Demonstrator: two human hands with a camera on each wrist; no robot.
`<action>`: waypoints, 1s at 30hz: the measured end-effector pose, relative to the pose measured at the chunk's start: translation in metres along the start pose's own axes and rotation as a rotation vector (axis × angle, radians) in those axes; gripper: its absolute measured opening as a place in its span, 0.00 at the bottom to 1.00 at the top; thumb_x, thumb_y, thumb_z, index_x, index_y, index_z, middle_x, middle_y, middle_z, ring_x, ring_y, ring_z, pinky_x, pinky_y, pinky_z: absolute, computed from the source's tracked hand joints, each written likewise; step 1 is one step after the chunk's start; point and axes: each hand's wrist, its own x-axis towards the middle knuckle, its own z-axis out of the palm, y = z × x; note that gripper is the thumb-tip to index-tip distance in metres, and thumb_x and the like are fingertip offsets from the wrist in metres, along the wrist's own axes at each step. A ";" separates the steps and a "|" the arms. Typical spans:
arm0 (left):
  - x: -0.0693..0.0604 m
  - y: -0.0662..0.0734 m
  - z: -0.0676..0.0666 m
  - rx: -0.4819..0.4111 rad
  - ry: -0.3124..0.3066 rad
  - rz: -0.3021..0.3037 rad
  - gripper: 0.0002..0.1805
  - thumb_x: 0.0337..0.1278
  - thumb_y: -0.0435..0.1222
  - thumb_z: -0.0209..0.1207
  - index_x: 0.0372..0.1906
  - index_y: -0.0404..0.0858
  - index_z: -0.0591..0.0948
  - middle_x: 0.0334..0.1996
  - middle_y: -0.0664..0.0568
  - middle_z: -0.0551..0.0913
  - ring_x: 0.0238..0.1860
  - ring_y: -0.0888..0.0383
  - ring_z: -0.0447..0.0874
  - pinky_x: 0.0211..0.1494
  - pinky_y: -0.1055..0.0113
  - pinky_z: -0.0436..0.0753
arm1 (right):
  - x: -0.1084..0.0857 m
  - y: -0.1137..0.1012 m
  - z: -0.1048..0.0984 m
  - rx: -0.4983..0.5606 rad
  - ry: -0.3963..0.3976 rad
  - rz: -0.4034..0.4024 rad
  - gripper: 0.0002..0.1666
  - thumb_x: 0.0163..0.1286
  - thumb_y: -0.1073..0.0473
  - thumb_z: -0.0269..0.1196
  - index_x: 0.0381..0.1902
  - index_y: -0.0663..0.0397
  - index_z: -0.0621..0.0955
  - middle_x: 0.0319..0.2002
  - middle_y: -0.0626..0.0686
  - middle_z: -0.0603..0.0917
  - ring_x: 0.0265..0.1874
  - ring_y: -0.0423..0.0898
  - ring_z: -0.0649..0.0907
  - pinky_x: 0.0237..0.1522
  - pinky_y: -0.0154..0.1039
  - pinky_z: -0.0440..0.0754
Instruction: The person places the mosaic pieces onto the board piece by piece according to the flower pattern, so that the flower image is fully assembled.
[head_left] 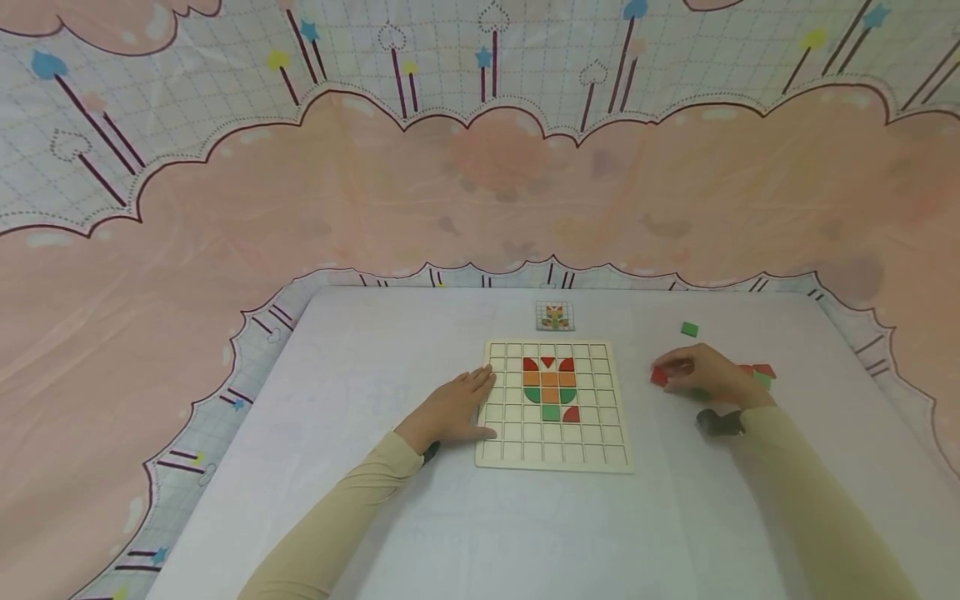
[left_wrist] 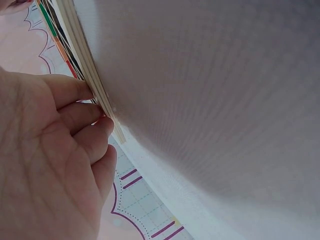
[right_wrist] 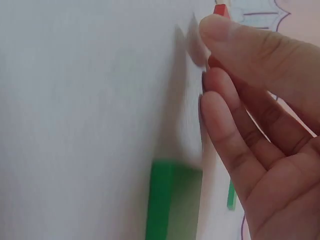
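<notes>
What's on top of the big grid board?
On the grid board are red pieces, orange pieces and green pieces. The left hand touches its left edge, and I can't see the little bits of board that hand covers.
</notes>
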 end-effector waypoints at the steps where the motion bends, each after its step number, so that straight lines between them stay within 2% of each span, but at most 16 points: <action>1: 0.000 0.000 0.000 -0.001 0.000 -0.001 0.52 0.55 0.63 0.52 0.73 0.32 0.52 0.75 0.42 0.49 0.75 0.50 0.47 0.77 0.59 0.54 | 0.001 0.000 0.002 0.013 0.008 0.003 0.24 0.53 0.57 0.71 0.48 0.59 0.83 0.49 0.60 0.83 0.38 0.29 0.79 0.41 0.21 0.78; 5: -0.001 0.001 -0.001 -0.010 -0.002 -0.002 0.51 0.55 0.62 0.53 0.73 0.32 0.52 0.75 0.42 0.49 0.75 0.50 0.48 0.77 0.58 0.54 | 0.003 -0.006 0.008 0.030 0.040 -0.040 0.25 0.53 0.56 0.71 0.49 0.58 0.83 0.49 0.59 0.84 0.38 0.29 0.78 0.41 0.21 0.78; 10: 0.000 0.001 -0.001 -0.008 -0.002 -0.001 0.52 0.55 0.63 0.52 0.73 0.32 0.52 0.75 0.42 0.49 0.75 0.50 0.48 0.77 0.58 0.54 | 0.009 -0.024 0.018 0.105 0.045 -0.080 0.24 0.54 0.58 0.71 0.50 0.59 0.82 0.49 0.60 0.84 0.39 0.30 0.79 0.43 0.22 0.78; 14: 0.000 0.000 -0.001 -0.004 -0.001 -0.002 0.52 0.55 0.63 0.53 0.73 0.32 0.52 0.75 0.42 0.49 0.75 0.50 0.48 0.77 0.58 0.54 | 0.017 -0.038 0.029 0.182 0.012 -0.098 0.26 0.53 0.58 0.71 0.50 0.62 0.81 0.49 0.61 0.83 0.38 0.32 0.80 0.43 0.22 0.79; 17: 0.000 0.000 -0.001 -0.001 -0.008 -0.008 0.52 0.55 0.63 0.52 0.73 0.33 0.52 0.75 0.43 0.49 0.76 0.51 0.47 0.77 0.59 0.54 | 0.024 -0.049 0.036 0.202 -0.010 -0.126 0.26 0.53 0.59 0.71 0.50 0.63 0.81 0.49 0.62 0.83 0.37 0.34 0.80 0.42 0.23 0.80; 25: 0.001 0.000 -0.001 -0.004 -0.016 -0.017 0.51 0.55 0.63 0.52 0.73 0.33 0.52 0.75 0.43 0.49 0.76 0.51 0.47 0.77 0.59 0.54 | 0.043 -0.079 0.060 0.190 -0.082 -0.162 0.23 0.53 0.60 0.71 0.48 0.61 0.83 0.47 0.60 0.84 0.36 0.42 0.79 0.41 0.24 0.79; 30: 0.001 0.001 -0.002 0.000 -0.015 -0.010 0.51 0.56 0.62 0.52 0.73 0.33 0.51 0.75 0.43 0.49 0.76 0.51 0.47 0.77 0.59 0.54 | 0.052 -0.092 0.076 0.191 -0.131 -0.248 0.22 0.53 0.62 0.71 0.46 0.64 0.82 0.44 0.61 0.85 0.34 0.42 0.81 0.39 0.27 0.82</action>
